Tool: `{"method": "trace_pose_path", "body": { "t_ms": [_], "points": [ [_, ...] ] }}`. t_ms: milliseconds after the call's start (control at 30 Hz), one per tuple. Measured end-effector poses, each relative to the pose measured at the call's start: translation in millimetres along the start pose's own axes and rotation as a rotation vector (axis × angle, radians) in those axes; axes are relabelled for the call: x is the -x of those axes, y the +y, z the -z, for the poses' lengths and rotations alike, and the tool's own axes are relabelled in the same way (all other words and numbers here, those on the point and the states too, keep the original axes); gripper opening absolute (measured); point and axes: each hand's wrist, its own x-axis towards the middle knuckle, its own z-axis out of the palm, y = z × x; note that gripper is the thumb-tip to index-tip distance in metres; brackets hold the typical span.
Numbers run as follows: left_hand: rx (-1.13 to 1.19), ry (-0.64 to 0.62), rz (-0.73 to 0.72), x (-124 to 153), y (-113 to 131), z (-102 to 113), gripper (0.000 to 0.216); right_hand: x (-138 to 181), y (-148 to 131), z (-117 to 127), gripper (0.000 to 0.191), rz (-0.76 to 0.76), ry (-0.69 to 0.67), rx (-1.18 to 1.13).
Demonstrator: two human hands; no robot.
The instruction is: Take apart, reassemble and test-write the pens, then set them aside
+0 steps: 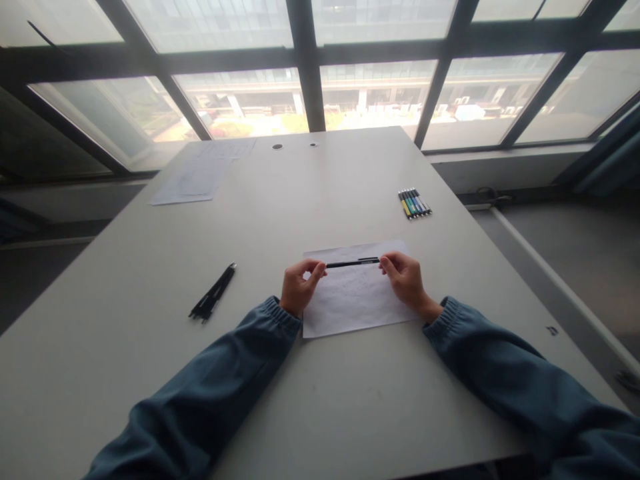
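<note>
A black pen [350, 264] lies level between my two hands, above a white sheet of paper [355, 300]. At its left end, my left hand [301, 283] pinches it between thumb and fingers. The other end, where the clip sits, is pinched by my right hand [404, 277]. Left of my left hand, a bundle of black pens [213, 295] lies slantwise on the table. Farther off to the right, a row of pens with yellow, green, blue and pale barrels [415, 203] lies side by side.
The white table [280, 213] reaches to the windows [375, 93]. Printed sheets [193, 173] lie at its far left, with two round holes near the back edge. A small dark object [552, 331] is near the right edge.
</note>
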Motion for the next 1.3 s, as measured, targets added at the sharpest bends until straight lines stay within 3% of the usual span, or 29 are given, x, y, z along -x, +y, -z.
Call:
{"method": "trace_pose_path", "body": {
  "t_ms": [1300],
  "points": [
    [-0.009,-0.026,0.022,-0.1,3.0,0.2,0.041,1.5,1.3,1.7,0.04,-0.026,-0.029,0.07]
  ]
}}
